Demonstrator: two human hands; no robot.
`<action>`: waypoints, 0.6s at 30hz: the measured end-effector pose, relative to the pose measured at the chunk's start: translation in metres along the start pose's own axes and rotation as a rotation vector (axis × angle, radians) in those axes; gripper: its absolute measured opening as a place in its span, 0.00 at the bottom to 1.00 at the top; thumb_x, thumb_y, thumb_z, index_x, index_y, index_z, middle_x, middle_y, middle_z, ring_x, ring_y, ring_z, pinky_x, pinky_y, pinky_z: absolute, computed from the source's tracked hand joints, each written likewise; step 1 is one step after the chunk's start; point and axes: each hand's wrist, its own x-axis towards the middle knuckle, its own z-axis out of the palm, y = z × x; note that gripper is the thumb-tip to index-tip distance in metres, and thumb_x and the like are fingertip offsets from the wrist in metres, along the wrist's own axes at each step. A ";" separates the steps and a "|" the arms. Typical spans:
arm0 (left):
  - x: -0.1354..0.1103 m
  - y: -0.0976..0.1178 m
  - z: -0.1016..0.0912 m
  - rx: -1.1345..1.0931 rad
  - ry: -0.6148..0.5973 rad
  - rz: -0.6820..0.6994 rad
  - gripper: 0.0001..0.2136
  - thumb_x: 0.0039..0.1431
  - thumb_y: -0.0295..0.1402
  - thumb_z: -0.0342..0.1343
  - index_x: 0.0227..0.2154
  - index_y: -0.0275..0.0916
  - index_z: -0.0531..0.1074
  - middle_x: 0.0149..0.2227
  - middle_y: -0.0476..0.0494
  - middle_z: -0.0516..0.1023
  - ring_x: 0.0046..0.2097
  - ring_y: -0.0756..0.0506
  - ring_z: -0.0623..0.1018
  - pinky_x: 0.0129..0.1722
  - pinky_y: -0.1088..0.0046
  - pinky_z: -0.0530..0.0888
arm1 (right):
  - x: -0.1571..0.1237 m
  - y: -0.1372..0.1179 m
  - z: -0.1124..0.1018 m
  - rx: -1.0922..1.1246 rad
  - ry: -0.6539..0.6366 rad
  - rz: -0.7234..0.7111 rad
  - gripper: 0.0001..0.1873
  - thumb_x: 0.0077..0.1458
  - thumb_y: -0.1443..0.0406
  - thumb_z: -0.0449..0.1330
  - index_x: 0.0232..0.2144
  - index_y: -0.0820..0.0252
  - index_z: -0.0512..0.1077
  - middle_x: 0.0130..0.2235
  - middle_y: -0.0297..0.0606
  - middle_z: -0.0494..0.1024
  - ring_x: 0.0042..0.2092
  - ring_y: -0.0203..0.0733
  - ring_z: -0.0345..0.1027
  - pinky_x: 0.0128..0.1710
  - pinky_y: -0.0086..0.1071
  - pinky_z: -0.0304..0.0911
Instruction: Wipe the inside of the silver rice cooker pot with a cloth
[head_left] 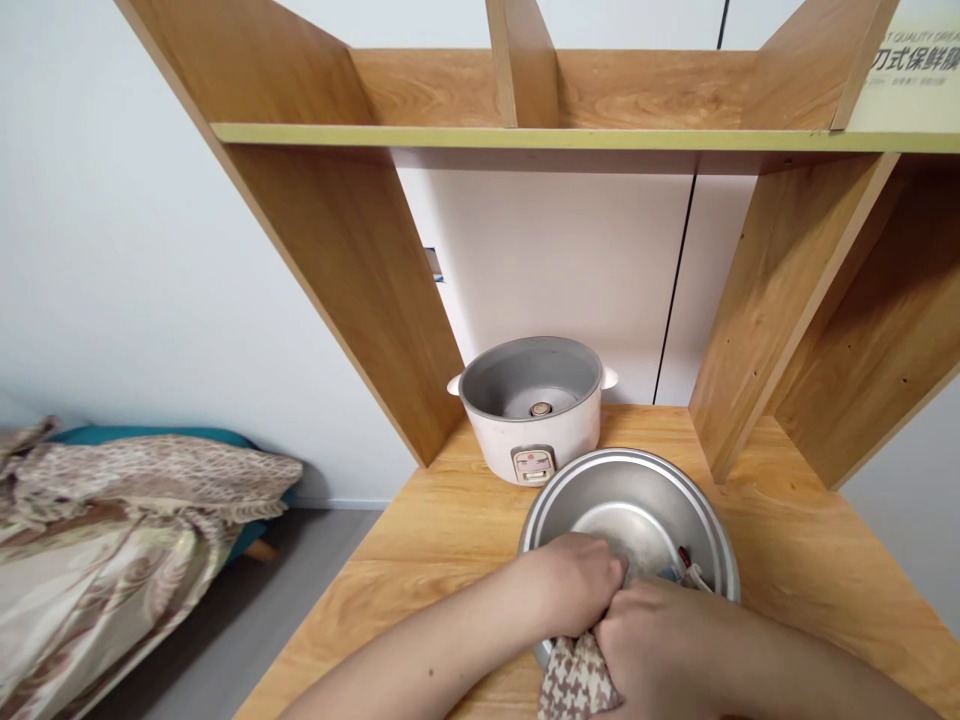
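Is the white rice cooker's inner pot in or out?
Out: the rice cooker shows its bare heating plate; the metal pot sits before it.

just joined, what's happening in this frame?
A person stands at a wooden table with both hands at a metal pot. The left hand reaches over the pot's near rim, and the right hand is pressed beside it, both gripping a checked cloth that hangs over the rim toward the person. Behind the pot sits a white rice cooker, with no inner pot in it, under a wooden shelf. A patterned blanket lies off to the left.
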 end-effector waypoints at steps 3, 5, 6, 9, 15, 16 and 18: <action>0.000 0.000 0.000 0.003 0.001 -0.004 0.10 0.66 0.23 0.61 0.46 0.33 0.84 0.40 0.34 0.90 0.45 0.35 0.90 0.42 0.66 0.82 | 0.000 -0.003 -0.003 0.026 -0.023 0.002 0.32 0.58 0.46 0.71 0.59 0.55 0.87 0.60 0.48 0.89 0.62 0.59 0.81 0.64 0.38 0.70; 0.000 0.000 0.001 0.004 0.000 -0.004 0.10 0.64 0.23 0.62 0.46 0.33 0.84 0.40 0.33 0.90 0.45 0.34 0.90 0.42 0.65 0.82 | 0.000 -0.005 -0.005 0.030 -0.023 0.005 0.30 0.57 0.46 0.71 0.57 0.53 0.88 0.58 0.46 0.90 0.60 0.59 0.82 0.62 0.38 0.71; 0.000 0.000 0.001 0.003 0.000 -0.004 0.11 0.64 0.23 0.62 0.47 0.33 0.84 0.41 0.33 0.90 0.45 0.34 0.90 0.42 0.65 0.82 | 0.001 -0.006 -0.006 0.029 -0.023 0.008 0.30 0.57 0.46 0.72 0.55 0.53 0.89 0.57 0.45 0.90 0.60 0.59 0.82 0.61 0.38 0.72; 0.000 0.000 0.002 -0.003 0.012 -0.008 0.11 0.65 0.24 0.61 0.47 0.33 0.84 0.41 0.34 0.90 0.45 0.34 0.90 0.42 0.65 0.82 | 0.001 -0.010 -0.008 0.022 -0.042 0.022 0.28 0.56 0.46 0.72 0.53 0.54 0.89 0.53 0.46 0.91 0.57 0.60 0.84 0.58 0.39 0.74; 0.001 -0.002 0.005 -0.012 0.017 -0.010 0.09 0.65 0.24 0.60 0.44 0.35 0.84 0.40 0.34 0.89 0.43 0.36 0.89 0.42 0.66 0.82 | 0.000 -0.008 -0.008 0.016 -0.037 0.015 0.26 0.58 0.49 0.71 0.54 0.52 0.89 0.56 0.44 0.91 0.59 0.59 0.82 0.60 0.38 0.72; 0.001 -0.002 0.004 -0.013 0.014 -0.010 0.09 0.65 0.24 0.60 0.44 0.35 0.84 0.40 0.34 0.89 0.43 0.36 0.89 0.42 0.66 0.82 | 0.000 -0.008 -0.008 0.014 -0.031 0.016 0.26 0.57 0.49 0.72 0.54 0.52 0.89 0.56 0.45 0.91 0.59 0.59 0.82 0.61 0.38 0.72; 0.000 -0.002 0.003 -0.012 0.003 -0.010 0.10 0.64 0.24 0.62 0.46 0.35 0.84 0.40 0.34 0.89 0.44 0.35 0.89 0.43 0.65 0.82 | 0.000 -0.006 -0.007 0.017 -0.028 0.014 0.26 0.57 0.49 0.72 0.54 0.51 0.89 0.56 0.44 0.91 0.59 0.59 0.82 0.61 0.38 0.72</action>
